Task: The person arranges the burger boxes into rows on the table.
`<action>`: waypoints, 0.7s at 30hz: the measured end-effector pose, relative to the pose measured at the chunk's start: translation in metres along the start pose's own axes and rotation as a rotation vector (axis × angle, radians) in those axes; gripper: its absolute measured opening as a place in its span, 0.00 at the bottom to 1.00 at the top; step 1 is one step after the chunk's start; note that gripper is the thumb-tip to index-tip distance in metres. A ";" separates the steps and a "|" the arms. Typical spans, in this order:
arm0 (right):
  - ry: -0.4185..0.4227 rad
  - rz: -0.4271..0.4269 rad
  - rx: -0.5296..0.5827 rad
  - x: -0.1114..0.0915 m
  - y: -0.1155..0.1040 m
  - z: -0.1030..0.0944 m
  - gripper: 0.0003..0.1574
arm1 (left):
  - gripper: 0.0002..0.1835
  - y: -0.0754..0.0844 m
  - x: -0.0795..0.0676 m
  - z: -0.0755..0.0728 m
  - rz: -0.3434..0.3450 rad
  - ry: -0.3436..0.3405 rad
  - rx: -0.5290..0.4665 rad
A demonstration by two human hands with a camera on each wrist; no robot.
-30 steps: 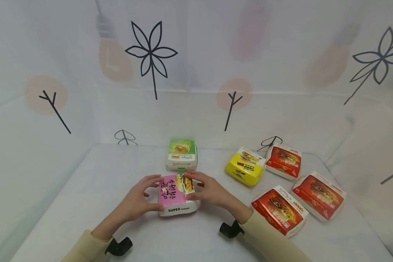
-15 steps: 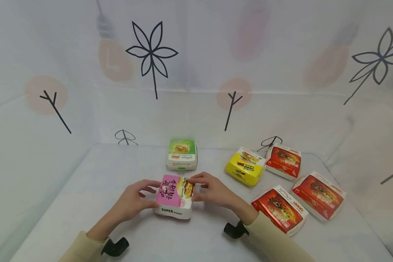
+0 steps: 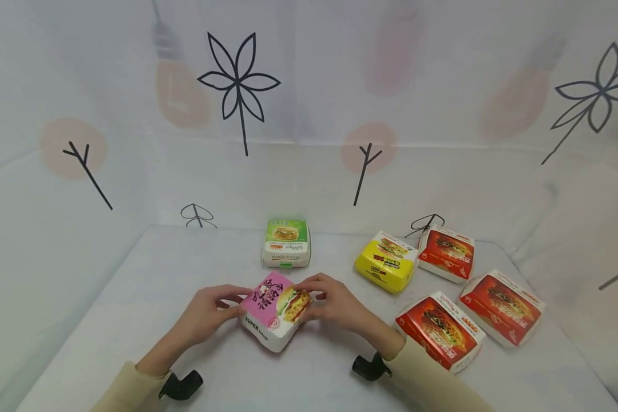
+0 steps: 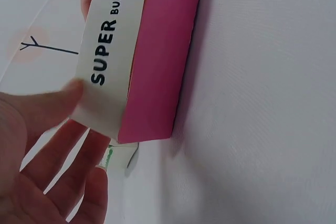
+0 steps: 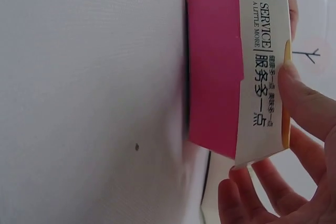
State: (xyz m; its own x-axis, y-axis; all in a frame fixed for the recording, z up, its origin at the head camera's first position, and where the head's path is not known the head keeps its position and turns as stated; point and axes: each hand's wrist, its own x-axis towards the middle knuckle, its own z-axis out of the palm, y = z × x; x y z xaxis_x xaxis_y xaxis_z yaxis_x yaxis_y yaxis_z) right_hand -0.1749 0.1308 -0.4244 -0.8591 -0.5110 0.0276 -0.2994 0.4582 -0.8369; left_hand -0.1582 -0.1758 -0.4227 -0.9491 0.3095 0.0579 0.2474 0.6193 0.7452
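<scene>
Between both hands, in the head view, sits a pink and white burger box (image 3: 274,312) marked SUPER BURGER, turned with one corner toward the person. My left hand (image 3: 206,312) grips its left corner; in the left wrist view the thumb (image 4: 52,103) presses the white lid side. On the opposite corner my right hand (image 3: 337,303) holds the box, with the thumb (image 5: 304,95) against the lid edge in the right wrist view and the fingers behind. Just beyond it stands a green and white burger box (image 3: 286,243). The box's underside is hidden.
A yellow burger box (image 3: 386,262) lies right of centre. Around it on the right are several red ones: a back box (image 3: 446,252), a right box (image 3: 502,306) and a front box (image 3: 440,331), close to the right sleeve (image 3: 427,372). White cloth (image 3: 309,183) hangs behind.
The pink burger box has come slightly toward the person, then turned, so its SUPER BURGER side now faces front left. Both hands keep hold of it; the other boxes have stayed put.
</scene>
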 end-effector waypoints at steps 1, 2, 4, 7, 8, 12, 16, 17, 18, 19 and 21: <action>-0.004 -0.004 0.002 0.000 0.000 0.001 0.36 | 0.19 0.000 0.000 0.000 0.003 -0.009 -0.007; -0.009 -0.006 0.008 0.000 0.001 0.002 0.38 | 0.20 0.000 0.001 0.000 0.008 -0.018 -0.013; -0.016 -0.015 0.020 -0.001 0.001 0.004 0.42 | 0.23 0.000 0.002 0.001 0.027 -0.042 -0.029; -0.018 -0.032 0.028 -0.002 0.000 0.008 0.48 | 0.30 0.002 0.002 0.004 0.067 -0.084 -0.044; -0.016 -0.032 0.023 -0.002 0.000 0.009 0.49 | 0.33 0.003 0.002 0.005 0.086 -0.098 -0.042; 0.000 -0.035 -0.027 -0.003 -0.002 0.013 0.55 | 0.41 0.006 0.002 0.011 0.149 -0.151 -0.035; 0.004 -0.022 -0.068 -0.003 -0.003 0.016 0.58 | 0.44 0.007 0.003 0.017 0.184 -0.177 -0.018; 0.001 -0.016 -0.070 -0.003 -0.003 0.016 0.59 | 0.45 0.007 0.004 0.018 0.189 -0.178 -0.013; -0.002 -0.013 -0.072 -0.003 -0.003 0.017 0.59 | 0.45 0.007 0.004 0.019 0.188 -0.177 -0.009; -0.006 -0.011 -0.073 -0.003 -0.003 0.017 0.60 | 0.45 0.008 0.004 0.019 0.187 -0.175 -0.005; -0.012 -0.014 -0.074 -0.003 -0.003 0.017 0.60 | 0.45 0.008 0.003 0.020 0.182 -0.170 -0.002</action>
State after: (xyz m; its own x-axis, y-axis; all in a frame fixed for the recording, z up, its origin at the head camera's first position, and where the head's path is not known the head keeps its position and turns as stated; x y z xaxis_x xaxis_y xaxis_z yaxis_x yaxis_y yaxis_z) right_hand -0.1639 0.1182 -0.4313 -0.8496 -0.5265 0.0324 -0.3421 0.5032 -0.7936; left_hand -0.1555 -0.1553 -0.4295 -0.8425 0.5328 0.0790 0.4108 0.5408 0.7341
